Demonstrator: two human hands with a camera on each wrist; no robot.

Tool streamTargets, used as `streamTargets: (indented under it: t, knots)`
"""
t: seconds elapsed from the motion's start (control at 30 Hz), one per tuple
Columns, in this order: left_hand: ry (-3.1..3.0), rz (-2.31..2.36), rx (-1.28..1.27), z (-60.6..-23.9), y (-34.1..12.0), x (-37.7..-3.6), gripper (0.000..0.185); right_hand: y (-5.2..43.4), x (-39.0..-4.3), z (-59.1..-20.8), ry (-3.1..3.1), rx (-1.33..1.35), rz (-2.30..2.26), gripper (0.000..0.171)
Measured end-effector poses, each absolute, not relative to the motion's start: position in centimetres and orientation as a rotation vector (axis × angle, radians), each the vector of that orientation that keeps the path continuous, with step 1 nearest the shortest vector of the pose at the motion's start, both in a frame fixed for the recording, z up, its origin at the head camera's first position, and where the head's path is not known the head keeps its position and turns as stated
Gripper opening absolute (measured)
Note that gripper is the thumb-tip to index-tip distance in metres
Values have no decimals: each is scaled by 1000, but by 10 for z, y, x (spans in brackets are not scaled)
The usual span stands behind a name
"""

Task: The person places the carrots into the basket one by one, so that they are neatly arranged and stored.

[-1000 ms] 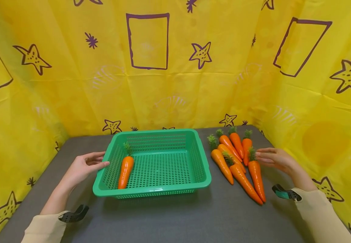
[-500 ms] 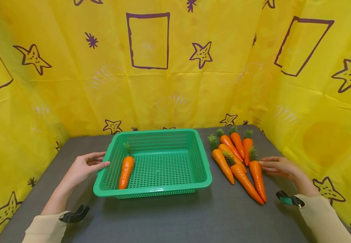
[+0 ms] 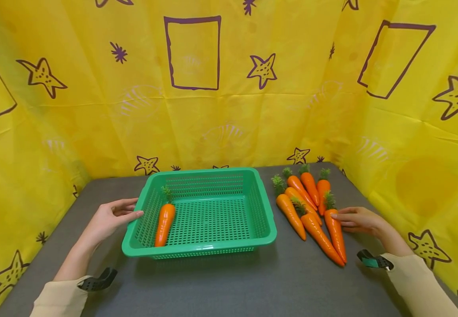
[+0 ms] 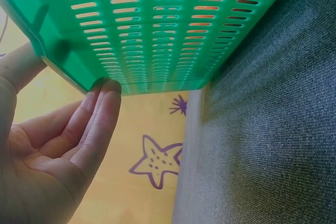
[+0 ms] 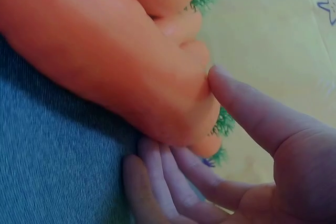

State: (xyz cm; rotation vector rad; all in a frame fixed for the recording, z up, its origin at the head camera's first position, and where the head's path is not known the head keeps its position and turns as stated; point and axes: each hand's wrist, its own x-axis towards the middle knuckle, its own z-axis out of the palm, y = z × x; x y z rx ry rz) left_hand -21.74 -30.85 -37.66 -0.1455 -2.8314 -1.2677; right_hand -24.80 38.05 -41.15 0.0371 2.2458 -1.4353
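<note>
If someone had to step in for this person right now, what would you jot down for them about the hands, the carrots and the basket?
Left hand: open, fingertips on the left rim of the green basket.
Right hand: thumb and fingers touching the rightmost carrot near its leafy end; not lifted, still on the grey table.
Done: one carrot in the basket, lying along its left side.
Left: the pile of loose carrots right of the basket, six as far as I can count, including the one being touched.
</note>
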Motion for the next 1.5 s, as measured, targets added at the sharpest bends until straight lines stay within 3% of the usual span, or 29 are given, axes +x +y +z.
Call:
streamTargets:
  t: [0.43,0.87,1.2,1.5]
  knots:
    - [-2830,-1273,-145,-380,-309,-217,63,366,-251,-408,2295,137,-1318,82]
    - [-2834,-1255,-150,-376,-307,-218,63,366,-249,-406,2226,171,-1438,67]
    - [-2842,-1265,-148,-377,-309,-219,63,368,-247,-402,2204,153,-1506,84]
    - [-2841,-1279,-151,-376,-309,-217,62,369,-247,-399,2191,132,-1541,85]
